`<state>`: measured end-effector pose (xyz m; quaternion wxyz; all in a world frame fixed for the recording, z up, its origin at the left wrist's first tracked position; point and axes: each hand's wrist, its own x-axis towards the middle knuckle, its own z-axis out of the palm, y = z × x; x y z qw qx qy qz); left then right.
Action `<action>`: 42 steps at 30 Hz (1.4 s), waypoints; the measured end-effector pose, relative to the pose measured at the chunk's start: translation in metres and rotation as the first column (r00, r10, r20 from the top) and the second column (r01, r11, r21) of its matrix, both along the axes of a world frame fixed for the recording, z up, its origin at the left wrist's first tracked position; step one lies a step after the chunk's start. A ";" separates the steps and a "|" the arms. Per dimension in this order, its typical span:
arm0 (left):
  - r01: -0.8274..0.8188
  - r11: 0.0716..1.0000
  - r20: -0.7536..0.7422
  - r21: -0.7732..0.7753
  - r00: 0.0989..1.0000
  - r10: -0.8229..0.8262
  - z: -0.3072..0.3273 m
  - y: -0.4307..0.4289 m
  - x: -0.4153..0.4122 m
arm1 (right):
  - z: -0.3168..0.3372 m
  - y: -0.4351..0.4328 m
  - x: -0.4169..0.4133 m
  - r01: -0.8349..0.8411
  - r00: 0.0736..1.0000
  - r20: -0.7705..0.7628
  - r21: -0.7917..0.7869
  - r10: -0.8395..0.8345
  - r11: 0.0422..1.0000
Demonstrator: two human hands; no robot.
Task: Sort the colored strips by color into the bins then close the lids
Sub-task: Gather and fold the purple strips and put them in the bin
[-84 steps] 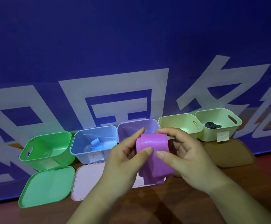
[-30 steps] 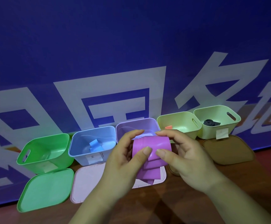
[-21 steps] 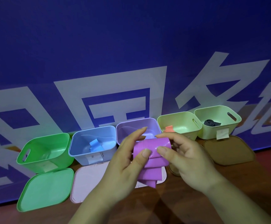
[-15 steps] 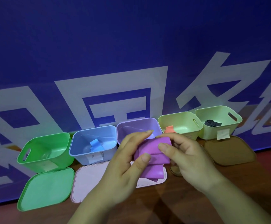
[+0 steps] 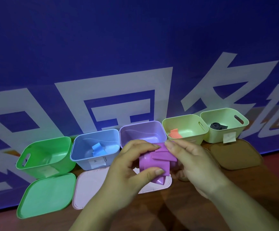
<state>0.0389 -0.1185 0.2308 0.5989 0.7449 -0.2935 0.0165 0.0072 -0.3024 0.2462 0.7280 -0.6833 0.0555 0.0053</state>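
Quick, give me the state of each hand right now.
Left hand: closed on the folded purple strip, thumb on its lower edge.
Right hand: fingertips pinching the same strip's upper edge.

Behind and above the grip: blue banner (image 5: 118, 47) with large white characters, filling most of the view. Below the grip: brown wooden tabletop (image 5: 152, 214). Dim, bluish light throughout.

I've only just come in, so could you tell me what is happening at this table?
A person is sorting strips by colour. Both the left hand and right hand hold a folded purple strip just in front of the open purple bin. Blue, orange and black strips already lie in other bins; every lid is off.
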 end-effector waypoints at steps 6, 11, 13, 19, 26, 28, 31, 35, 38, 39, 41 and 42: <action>-0.056 0.993 -0.179 -0.101 0.983 0.037 -0.005 -0.002 0.000 | -0.007 -0.003 0.005 0.042 0.987 0.159 -0.044 -0.034 0.998; -0.085 0.976 -0.283 -0.199 0.959 0.026 -0.003 -0.004 0.000 | -0.010 0.000 0.004 0.033 0.964 0.266 -0.033 -0.023 0.999; -0.084 0.975 -0.302 -0.206 0.953 0.018 -0.002 -0.005 0.000 | -0.010 0.002 0.006 0.059 0.960 0.275 -0.025 -0.049 0.998; -0.099 0.983 -0.333 -0.156 0.942 0.042 -0.008 -0.003 0.005 | -0.016 0.004 0.013 0.081 0.981 0.167 0.087 -0.095 0.993; -0.064 0.983 -0.338 -0.172 0.941 0.002 -0.022 0.002 0.022 | -0.033 0.008 0.025 0.101 0.994 0.022 0.173 -0.106 0.980; -0.049 0.982 -0.357 -0.180 0.934 -0.019 -0.027 0.005 0.029 | -0.037 0.009 0.030 0.096 0.995 -0.002 0.190 -0.097 0.977; -0.021 0.984 -0.368 -0.175 0.929 -0.046 -0.035 0.008 0.042 | -0.045 0.009 0.039 0.086 0.996 -0.025 0.217 -0.082 0.972; -0.050 0.992 -0.360 -0.117 0.933 0.005 -0.047 0.009 0.062 | -0.058 0.008 0.057 0.056 0.998 -0.030 0.180 -0.051 0.982; -0.083 0.996 -0.333 -0.018 0.940 0.073 -0.053 0.007 0.080 | -0.075 0.003 0.077 0.049 0.998 -0.057 0.140 -0.041 0.989; -0.092 0.996 -0.326 0.021 0.941 0.094 -0.055 0.005 0.088 | -0.082 -0.001 0.086 0.038 0.997 -0.070 0.103 -0.031 0.994; -0.120 0.986 -0.303 0.116 0.941 0.150 -0.061 0.004 0.108 | -0.102 -0.012 0.106 -0.002 0.995 -0.102 -0.052 -0.003 0.999; -0.138 0.973 -0.268 0.188 0.945 0.186 -0.067 0.004 0.121 | -0.112 -0.020 0.117 -0.028 0.992 -0.122 -0.165 0.008 0.986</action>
